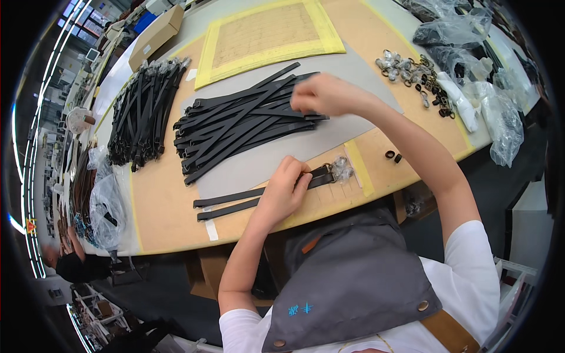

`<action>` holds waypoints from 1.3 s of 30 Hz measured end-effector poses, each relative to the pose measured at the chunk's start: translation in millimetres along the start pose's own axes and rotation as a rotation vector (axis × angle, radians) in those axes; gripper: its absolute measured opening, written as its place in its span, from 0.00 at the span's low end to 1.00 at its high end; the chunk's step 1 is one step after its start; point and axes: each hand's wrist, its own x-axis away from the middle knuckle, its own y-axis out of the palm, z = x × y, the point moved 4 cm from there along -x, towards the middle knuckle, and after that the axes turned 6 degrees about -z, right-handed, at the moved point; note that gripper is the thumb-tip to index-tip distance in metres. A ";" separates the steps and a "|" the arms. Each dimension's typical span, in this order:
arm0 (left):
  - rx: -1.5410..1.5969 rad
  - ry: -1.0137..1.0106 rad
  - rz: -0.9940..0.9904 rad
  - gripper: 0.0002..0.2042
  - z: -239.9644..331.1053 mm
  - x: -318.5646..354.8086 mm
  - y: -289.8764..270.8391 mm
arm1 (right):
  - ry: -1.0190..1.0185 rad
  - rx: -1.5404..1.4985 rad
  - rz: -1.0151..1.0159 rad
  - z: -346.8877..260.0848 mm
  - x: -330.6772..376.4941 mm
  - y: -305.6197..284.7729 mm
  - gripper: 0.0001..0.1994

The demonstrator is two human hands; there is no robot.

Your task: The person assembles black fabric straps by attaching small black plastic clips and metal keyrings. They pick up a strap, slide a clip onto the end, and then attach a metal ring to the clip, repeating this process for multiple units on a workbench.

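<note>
Two black straps [232, 213] lie side by side near the front edge of the worktable. Closed over them near their right end, my left hand [284, 187] pinches a strap between thumb and fingers. A metal ring and a clasp in clear plastic wrap [341, 169] sit at that right end. Farther back, a pile of black straps [241, 120] with small buckles lies crisscrossed on a grey board [376, 97]. Over the right end of this pile is my right hand [321, 96], slightly blurred, its fingers curled in; whatever they hold, if anything, is hidden.
A second bundle of black straps [141, 112] lies at the left. Wrapped metal clasps and rings [406, 67] are scattered at the back right, beside clear plastic bags [497, 112]. Two small black loops [390, 155] lie near the front edge. A yellow-taped board [265, 35] and a cardboard box [156, 36] stand behind.
</note>
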 end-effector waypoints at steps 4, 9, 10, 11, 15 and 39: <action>-0.132 0.129 0.004 0.04 6.6 -13.9 16.6 | 0.014 0.439 0.354 79.0 -71.6 -18.8 0.13; -0.260 0.131 0.121 0.11 -3.2 -15.2 8.3 | -0.013 0.524 0.327 76.9 -67.5 -13.8 0.09; -0.320 0.131 0.171 0.13 -8.0 -14.1 2.0 | -0.025 0.405 0.282 67.2 -55.8 -9.9 0.10; -0.422 0.162 0.244 0.16 1.3 -20.5 -10.1 | -0.040 0.284 0.238 51.0 -43.1 -7.9 0.10; -0.665 0.286 0.359 0.22 22.3 -42.3 -40.7 | -0.072 -0.282 -0.125 -10.3 18.3 8.9 0.15; 0.062 0.179 -0.074 0.10 49.1 -58.8 3.3 | -0.347 -0.354 0.282 -0.7 161.8 7.2 0.06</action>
